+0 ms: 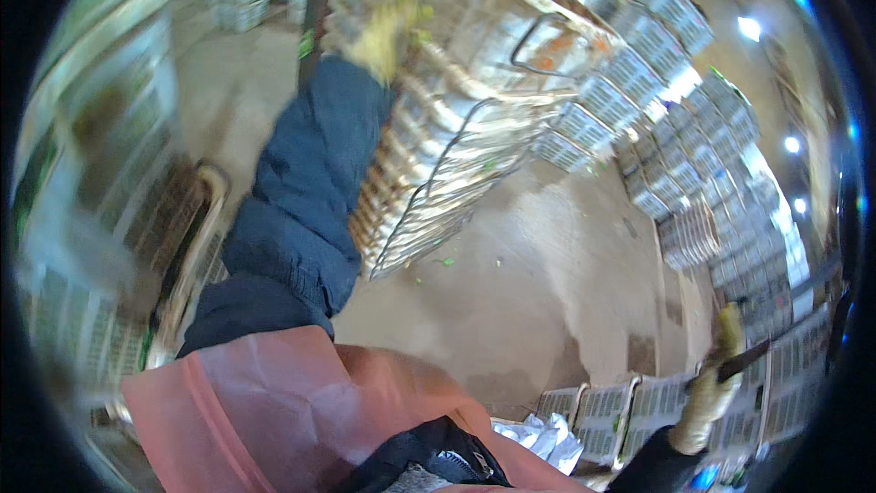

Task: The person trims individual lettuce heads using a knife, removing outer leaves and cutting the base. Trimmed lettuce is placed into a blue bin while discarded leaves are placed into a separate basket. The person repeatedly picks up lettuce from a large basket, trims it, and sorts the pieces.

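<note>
My left hand, in a yellow work glove and blurred, reaches out to a tall stack of dirty whitish nested crates. It overlaps the stack's upper end, and I cannot tell whether the fingers grip anything. Thin dark wire handles hang along the stack's side. At the lower right, my right hand, gloved in cream and yellow, is closed around a long dark bar. The bar slants up towards the picture's right rim. A pink apron and dark padded sleeves cover me.
Stacks of grey slatted crates line the far right, with more crates at the lower right. Another blurred crate stack stands close on the left. Scraps of green leaf lie on the brown floor. Crumpled white plastic sits near the apron.
</note>
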Tool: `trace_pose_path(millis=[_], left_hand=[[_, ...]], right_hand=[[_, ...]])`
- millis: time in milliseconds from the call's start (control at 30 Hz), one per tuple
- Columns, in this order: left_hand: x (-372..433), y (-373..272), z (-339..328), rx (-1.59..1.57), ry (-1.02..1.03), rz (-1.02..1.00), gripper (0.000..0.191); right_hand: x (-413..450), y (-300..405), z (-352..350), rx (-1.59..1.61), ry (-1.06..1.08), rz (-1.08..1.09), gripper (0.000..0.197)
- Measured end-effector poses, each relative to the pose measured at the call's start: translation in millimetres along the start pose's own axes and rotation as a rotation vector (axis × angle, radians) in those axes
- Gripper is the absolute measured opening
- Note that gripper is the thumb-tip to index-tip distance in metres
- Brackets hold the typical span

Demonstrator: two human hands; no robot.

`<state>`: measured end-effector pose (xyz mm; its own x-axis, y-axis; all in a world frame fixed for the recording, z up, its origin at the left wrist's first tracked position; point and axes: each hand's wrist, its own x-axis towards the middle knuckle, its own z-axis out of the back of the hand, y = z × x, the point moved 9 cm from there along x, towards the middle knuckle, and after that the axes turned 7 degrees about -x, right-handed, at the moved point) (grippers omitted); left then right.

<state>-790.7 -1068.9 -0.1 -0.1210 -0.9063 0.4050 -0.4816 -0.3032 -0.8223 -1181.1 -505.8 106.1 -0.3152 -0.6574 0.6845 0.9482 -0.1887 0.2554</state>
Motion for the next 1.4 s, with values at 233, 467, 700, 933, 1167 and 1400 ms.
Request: trace_pose_path(millis=[233,467,700,933,1167,1400], left_hand=[[-518,226,142,0.179,-0.235,0.758,0.048],[-744,-17,294,0.317,-0.992,0.601,0.050],[-937,-302,358,1.356,-1.663,0.412,0.060],[-1188,-439,493,1.451,-1.878,0.858,0.083],[-1275,-413,609,1.260,-1.577,1.399,0.069],[-1392,-569,578,1.628,-1.569,1.321,0.022]], right_hand=[[-136,-54,-260,0.783,0.609,-0.295,0.040],[-418,98,-401,0.240,1.799,0.234,0.035],[-401,279,-381,0.315,1.561,0.678,0.033],[-526,456,-330,0.575,1.497,0.535,0.038],[-696,538,-219,0.524,2.052,0.339,0.047],[-644,655,-255,0.224,1.499,1.023,0.045]])
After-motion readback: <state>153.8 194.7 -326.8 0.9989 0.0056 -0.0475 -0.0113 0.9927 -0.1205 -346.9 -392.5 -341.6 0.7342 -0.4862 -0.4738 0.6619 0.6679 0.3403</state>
